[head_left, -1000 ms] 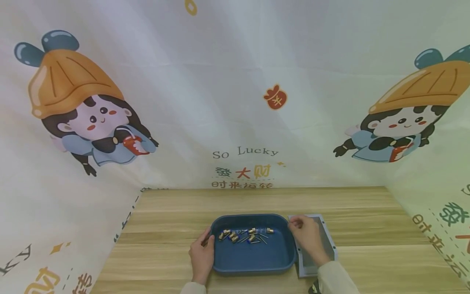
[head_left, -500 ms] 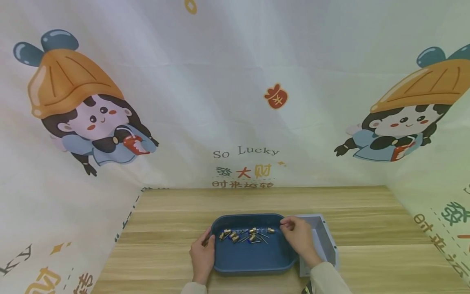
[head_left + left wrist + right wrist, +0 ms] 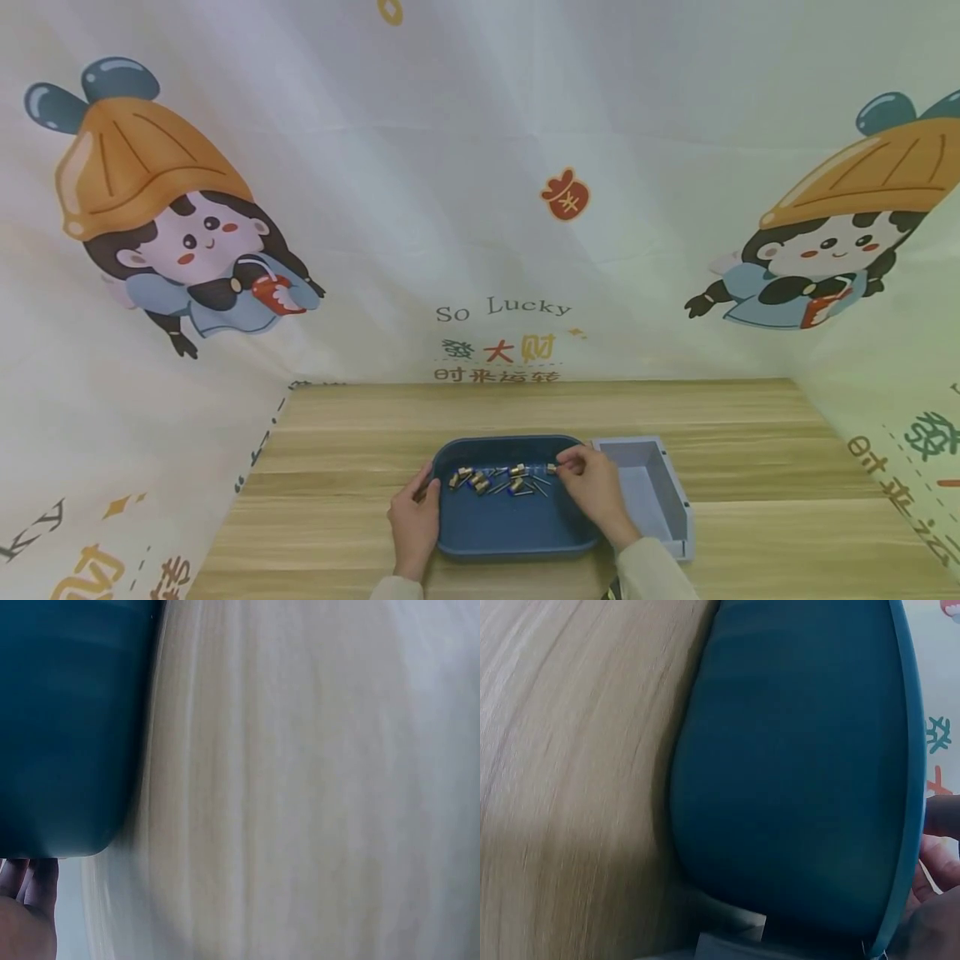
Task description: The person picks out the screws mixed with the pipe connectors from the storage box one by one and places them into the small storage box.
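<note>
A dark blue tray (image 3: pixel 517 521) sits on the wooden table, holding several brass fittings (image 3: pixel 478 483) with blue ends and several thin metal pins (image 3: pixel 538 485) that look like nails. My left hand (image 3: pixel 414 525) grips the tray's left side, thumb at the rim and fingers along the outside wall. In the left wrist view its fingers (image 3: pixel 37 889) touch the tray's wall. My right hand (image 3: pixel 596 492) reaches over the tray's right rim, with bent fingers. Its fingertips are at the right end of a single brass fitting (image 3: pixel 551 469); whether they pinch it is hidden.
A grey open-topped bin (image 3: pixel 648 487) stands against the tray's right side, partly behind the right forearm. Patterned cloth (image 3: pixel 495 208) hangs behind and at both sides of the wooden table (image 3: pixel 337 492). A dark item (image 3: pixel 611 587) shows at the right sleeve.
My right hand has moved left from over the grey bin, across the tray's rim, to the rightmost brass fitting. More of the bin shows now. The left hand and tray stay put.
</note>
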A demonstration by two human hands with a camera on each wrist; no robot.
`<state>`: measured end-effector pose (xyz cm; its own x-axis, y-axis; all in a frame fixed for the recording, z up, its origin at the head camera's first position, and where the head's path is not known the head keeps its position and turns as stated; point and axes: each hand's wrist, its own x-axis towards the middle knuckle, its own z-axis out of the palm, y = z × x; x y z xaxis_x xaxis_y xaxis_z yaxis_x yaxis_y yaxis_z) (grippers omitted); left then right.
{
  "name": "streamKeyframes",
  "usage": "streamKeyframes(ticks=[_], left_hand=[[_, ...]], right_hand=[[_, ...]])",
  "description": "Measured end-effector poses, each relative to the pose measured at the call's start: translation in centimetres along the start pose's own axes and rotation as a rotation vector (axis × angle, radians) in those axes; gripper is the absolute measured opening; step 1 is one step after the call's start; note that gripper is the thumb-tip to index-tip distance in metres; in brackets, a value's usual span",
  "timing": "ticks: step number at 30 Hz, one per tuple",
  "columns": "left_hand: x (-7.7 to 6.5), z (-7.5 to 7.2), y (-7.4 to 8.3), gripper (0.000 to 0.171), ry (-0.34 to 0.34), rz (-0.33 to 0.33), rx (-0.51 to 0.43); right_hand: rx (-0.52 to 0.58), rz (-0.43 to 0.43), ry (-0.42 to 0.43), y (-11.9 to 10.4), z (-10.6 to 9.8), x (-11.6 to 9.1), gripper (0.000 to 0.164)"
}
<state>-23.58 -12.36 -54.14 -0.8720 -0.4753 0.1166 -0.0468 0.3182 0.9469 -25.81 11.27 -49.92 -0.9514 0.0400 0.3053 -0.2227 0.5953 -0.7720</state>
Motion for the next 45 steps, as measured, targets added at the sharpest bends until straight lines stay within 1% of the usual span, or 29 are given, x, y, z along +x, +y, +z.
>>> streamKeyframes(ticks=[4,6,10,14,21,27,36,45], left_hand=[[0.1,0.0,0.0,0.030,-0.001,0.002,-0.001],[0.1,0.0,-0.1,0.029,0.002,0.004,-0.006],[0.1,0.0,-0.1,0.029,0.005,0.013,-0.009],[0.1,0.0,0.0,0.029,0.002,0.012,-0.010],[0.1,0.0,0.0,0.029,0.000,0.007,-0.009],[0.0,0.0,0.1,0.029,0.002,0.014,-0.008],[0.0,-0.1,0.2,0.030,0.001,-0.008,-0.002],[0.0,0.0,0.1,0.030,0.000,-0.020,-0.005]], right_hand=[[-0.017,-0.001,0.017,-0.1,0.4,0.0,0.008],[-0.029,0.013,0.020,-0.2,0.6,-0.1,0.007],[-0.050,0.026,0.005,-0.5,1.1,-0.1,0.006],[-0.062,0.041,-0.013,-0.5,1.4,-0.2,0.008],[-0.113,0.047,-0.024,-0.2,2.2,-0.2,0.011],[-0.102,0.053,-0.033,0.0,2.6,-0.4,0.013],[-0.129,0.093,-0.055,0.5,3.2,-0.4,0.011],[-0.154,0.103,-0.067,0.8,3.5,-0.3,0.013]])
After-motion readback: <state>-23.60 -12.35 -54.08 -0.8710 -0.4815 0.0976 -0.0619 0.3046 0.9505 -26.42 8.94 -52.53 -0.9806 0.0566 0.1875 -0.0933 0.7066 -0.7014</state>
